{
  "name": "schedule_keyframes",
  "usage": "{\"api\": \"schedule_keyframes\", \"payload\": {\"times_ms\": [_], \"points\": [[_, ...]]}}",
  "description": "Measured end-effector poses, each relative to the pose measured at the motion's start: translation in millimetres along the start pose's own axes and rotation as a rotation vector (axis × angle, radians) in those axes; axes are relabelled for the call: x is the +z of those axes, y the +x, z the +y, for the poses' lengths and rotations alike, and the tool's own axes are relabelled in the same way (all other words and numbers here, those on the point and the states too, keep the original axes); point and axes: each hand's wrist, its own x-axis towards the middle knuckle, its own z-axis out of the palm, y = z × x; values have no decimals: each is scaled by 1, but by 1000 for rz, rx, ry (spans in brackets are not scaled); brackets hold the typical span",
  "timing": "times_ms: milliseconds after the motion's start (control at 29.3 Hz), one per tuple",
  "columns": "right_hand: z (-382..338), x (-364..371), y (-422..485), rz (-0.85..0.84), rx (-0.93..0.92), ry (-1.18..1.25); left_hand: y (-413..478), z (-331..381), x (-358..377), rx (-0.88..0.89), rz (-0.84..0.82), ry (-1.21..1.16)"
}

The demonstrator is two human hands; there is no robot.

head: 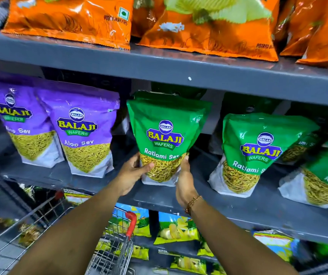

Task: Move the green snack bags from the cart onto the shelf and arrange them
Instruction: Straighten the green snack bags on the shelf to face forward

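Observation:
A green snack bag [165, 133] labelled Ratlami Sev stands upright on the grey middle shelf [238, 207], with another green bag right behind it. My left hand [133, 173] grips its lower left side and my right hand [185, 181] grips its lower right side. To the right stand a second green bag [258, 151] and a third green bag [325, 175] at the frame edge, with more green bags behind them. The wire cart [40, 235] with its red handle sits at the lower left; its contents are hard to make out.
Two purple Aloo Sev bags [79, 135] stand on the same shelf to the left. Orange wafer bags [208, 26] fill the shelf above. Yellow-green chip bags [177, 229] lie on the shelf below.

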Motion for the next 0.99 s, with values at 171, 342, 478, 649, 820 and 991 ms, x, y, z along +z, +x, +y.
{"api": "schedule_keyframes", "payload": {"times_ms": [171,342,478,649,820,991], "points": [[1,5,-3,94,-9,-44,-1,-4,0,35,62,94],[-12,-25,-31,556,7,-136,-36,-27,15,160,705,459],[-26,-75,-51,861,89,-215,-51,-26,58,287,395,705],[-71,-122,-47,1120,-178,-151,-20,-7,151,299,126,507],[-142,-160,-11,760,-461,-78,32,47,212,272,198,141],[-173,-181,7,569,-437,-223,60,57,218,223,228,-90]]}}
